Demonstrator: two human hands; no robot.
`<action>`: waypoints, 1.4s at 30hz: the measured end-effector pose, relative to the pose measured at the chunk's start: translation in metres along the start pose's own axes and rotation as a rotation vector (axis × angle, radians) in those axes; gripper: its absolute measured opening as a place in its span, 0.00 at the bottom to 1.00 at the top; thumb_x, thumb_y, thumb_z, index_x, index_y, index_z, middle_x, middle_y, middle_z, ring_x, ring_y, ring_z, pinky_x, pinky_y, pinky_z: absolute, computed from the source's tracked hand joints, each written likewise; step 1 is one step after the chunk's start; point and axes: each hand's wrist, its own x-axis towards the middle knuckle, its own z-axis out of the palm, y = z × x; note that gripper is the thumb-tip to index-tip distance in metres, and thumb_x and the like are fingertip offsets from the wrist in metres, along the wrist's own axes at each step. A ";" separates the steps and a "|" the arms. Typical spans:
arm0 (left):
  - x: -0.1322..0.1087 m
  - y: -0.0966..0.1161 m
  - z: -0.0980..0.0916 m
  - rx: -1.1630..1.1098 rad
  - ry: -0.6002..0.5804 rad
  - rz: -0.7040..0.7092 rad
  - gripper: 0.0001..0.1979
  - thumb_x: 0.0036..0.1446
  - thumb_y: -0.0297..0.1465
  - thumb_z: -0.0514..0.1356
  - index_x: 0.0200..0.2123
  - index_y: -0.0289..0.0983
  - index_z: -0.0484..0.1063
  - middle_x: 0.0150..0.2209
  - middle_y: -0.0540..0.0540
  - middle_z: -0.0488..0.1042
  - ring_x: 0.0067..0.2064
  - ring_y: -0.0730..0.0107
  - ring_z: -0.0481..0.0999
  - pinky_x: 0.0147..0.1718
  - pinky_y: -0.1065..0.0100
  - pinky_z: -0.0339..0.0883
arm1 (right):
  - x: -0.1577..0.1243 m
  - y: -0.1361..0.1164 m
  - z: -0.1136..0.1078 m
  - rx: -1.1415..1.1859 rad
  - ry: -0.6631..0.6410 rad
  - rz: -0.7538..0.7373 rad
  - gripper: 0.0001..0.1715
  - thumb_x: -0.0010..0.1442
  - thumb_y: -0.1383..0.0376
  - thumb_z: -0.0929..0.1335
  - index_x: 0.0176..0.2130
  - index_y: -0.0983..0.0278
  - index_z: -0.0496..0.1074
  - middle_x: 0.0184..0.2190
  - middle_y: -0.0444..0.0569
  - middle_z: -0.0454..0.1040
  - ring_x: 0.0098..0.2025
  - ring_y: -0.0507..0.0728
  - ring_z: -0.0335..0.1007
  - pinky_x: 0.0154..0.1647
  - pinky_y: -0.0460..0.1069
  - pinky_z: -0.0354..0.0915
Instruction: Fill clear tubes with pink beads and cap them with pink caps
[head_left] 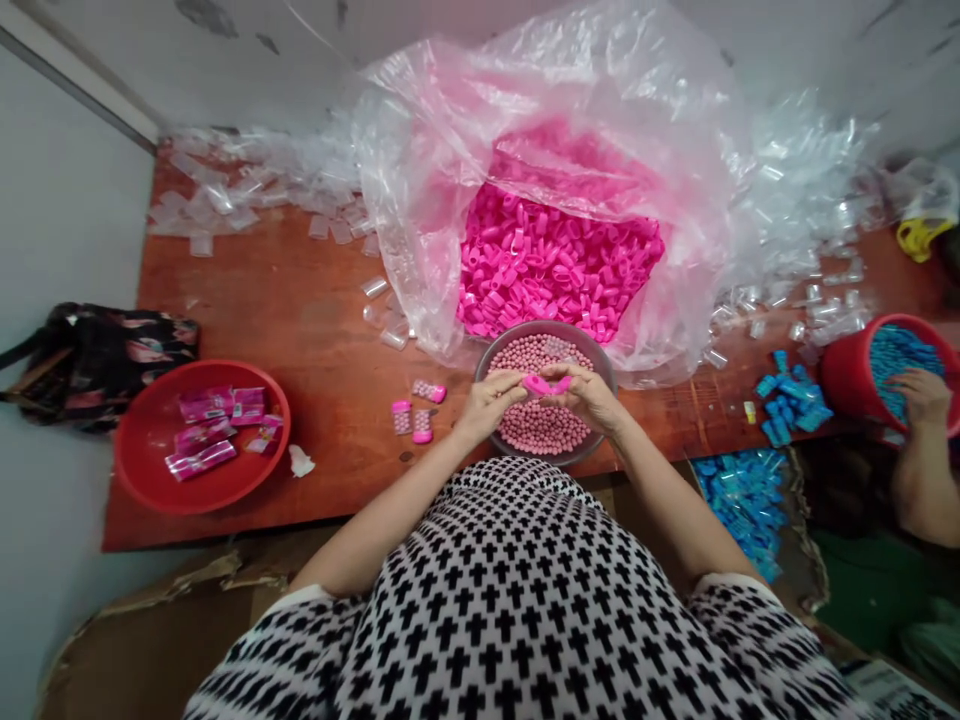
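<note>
In the head view, bright pink plastic point(535, 384) is being pinched by the left hand point(489, 404) and right hand point(592, 398), fingers clamped on it; one piece or two cannot be told. Directly beneath the fingers, pink beads point(544, 432) are held in a grey bowl point(606, 364). Beyond them, pink parts point(555, 265) are heaped in a clear bag point(409, 200); left of them, bead-filled containers point(402, 418) are laid on the worktop point(322, 320).
</note>
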 end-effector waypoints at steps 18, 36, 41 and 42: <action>0.000 -0.010 -0.014 0.137 -0.050 0.002 0.16 0.57 0.41 0.59 0.41 0.36 0.79 0.45 0.41 0.78 0.49 0.59 0.75 0.53 0.56 0.66 | 0.033 0.037 0.040 0.235 0.000 0.328 0.19 0.50 0.52 0.71 0.36 0.65 0.73 0.32 0.49 0.77 0.37 0.56 0.73 0.42 0.55 0.72; 0.104 -0.011 -0.076 0.622 0.151 0.213 0.14 0.62 0.31 0.52 0.44 0.36 0.75 0.42 0.42 0.77 0.44 0.65 0.75 0.47 0.64 0.67 | 0.094 -0.017 -0.021 -0.371 0.223 0.021 0.22 0.47 0.50 0.73 0.36 0.63 0.74 0.31 0.45 0.75 0.31 0.51 0.71 0.33 0.49 0.72; 0.165 -0.009 -0.066 0.751 0.239 0.132 0.11 0.57 0.22 0.53 0.39 0.33 0.74 0.39 0.41 0.76 0.43 0.63 0.74 0.46 0.64 0.65 | 0.074 -0.001 -0.034 -0.339 0.279 0.080 0.21 0.46 0.51 0.74 0.35 0.61 0.75 0.32 0.47 0.75 0.31 0.54 0.72 0.35 0.53 0.73; 0.164 -0.006 -0.068 0.734 0.227 0.155 0.10 0.57 0.22 0.54 0.39 0.33 0.74 0.39 0.41 0.76 0.43 0.63 0.74 0.46 0.65 0.65 | 0.070 0.002 -0.038 -0.327 0.300 0.089 0.21 0.45 0.51 0.74 0.35 0.61 0.76 0.32 0.47 0.76 0.31 0.55 0.73 0.36 0.54 0.73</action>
